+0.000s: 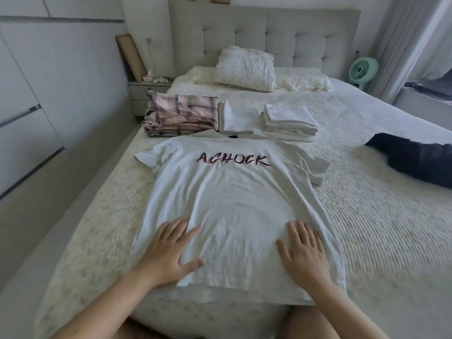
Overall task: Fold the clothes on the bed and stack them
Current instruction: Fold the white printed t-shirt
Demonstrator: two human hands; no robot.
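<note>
Head view, T-shirt: the white T-shirt (234,204) lies flat and face up on the bed (367,216), its collar pointing to the headboard and its hem at the near edge in front of you; red and dark letters reading ACHOCK run across the chest.
Your left hand: your left hand (168,253) rests palm down on the T-shirt's lower left part, fingers straight and spread, gripping nothing.
Your right hand: your right hand (303,255) lies flat on the T-shirt's lower right part, fingers straight and slightly apart, thumb out toward the middle, holding nothing.
Sleeves: the T-shirt's left sleeve lies spread out flat; the right sleeve is crumpled and partly doubled over.
Plaid stack: a folded pink plaid stack (181,116) sits just beyond the T-shirt's left shoulder.
White pile, middle: a folded white piece (237,118) lies just beyond the T-shirt's collar, touching it.
White pile, right: a taller stack of folded whites (291,123) sits beyond the T-shirt's right shoulder.
Dark garment: a dark garment (413,160) lies unfolded well to the right of the T-shirt.
Pillows: pillows (244,69) rest far beyond the T-shirt, against the headboard (264,33).
Fan: a green fan (362,69) stands to the right of the headboard.
</note>
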